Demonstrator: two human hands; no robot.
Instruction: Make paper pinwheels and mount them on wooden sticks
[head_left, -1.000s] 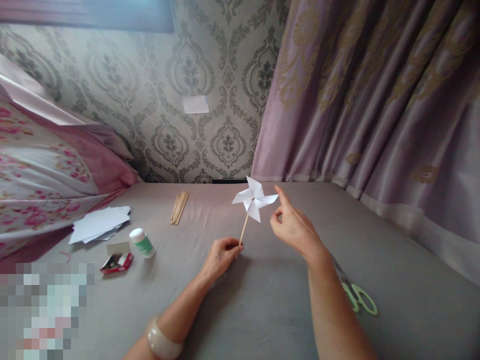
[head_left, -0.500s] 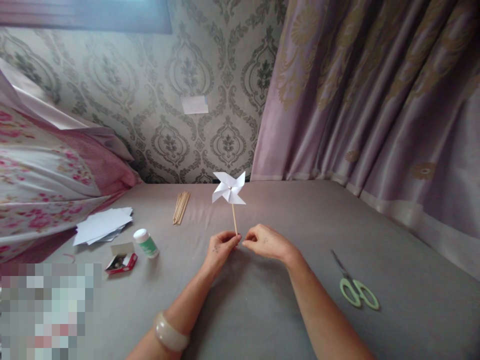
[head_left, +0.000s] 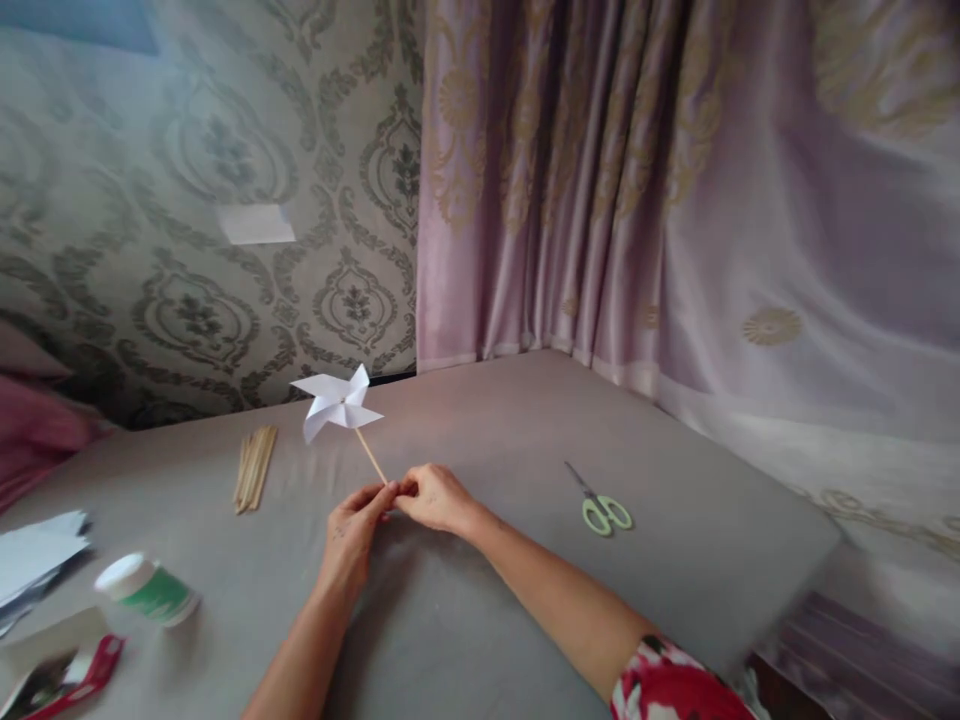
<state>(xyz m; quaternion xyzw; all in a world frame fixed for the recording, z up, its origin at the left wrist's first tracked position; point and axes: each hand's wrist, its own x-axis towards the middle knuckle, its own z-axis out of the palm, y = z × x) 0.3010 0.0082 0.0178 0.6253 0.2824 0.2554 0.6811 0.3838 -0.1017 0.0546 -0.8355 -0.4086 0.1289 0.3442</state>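
A white paper pinwheel (head_left: 341,402) on a thin wooden stick stands tilted to the left, its folded blades spread. My left hand (head_left: 356,525) pinches the lower end of that stick between thumb and fingers. At the same spot, my right hand (head_left: 435,497) is closed, its fingertips meeting the left ones around the stick's lower end. The very end of the stick is hidden by the fingers. A small pin head shows at the pinwheel's centre.
Green-handled scissors (head_left: 600,505) lie to the right on the grey cloth (head_left: 517,600). To the left are a bundle of wooden sticks (head_left: 256,470), a white-capped bottle with a green label (head_left: 150,590), an opened red box (head_left: 94,665) and white paper sheets (head_left: 37,560).
The view has swung to the right, so everything sits further left. My right hand has come against the left one at the stick. The pinwheel now leans left, with its blades turned.
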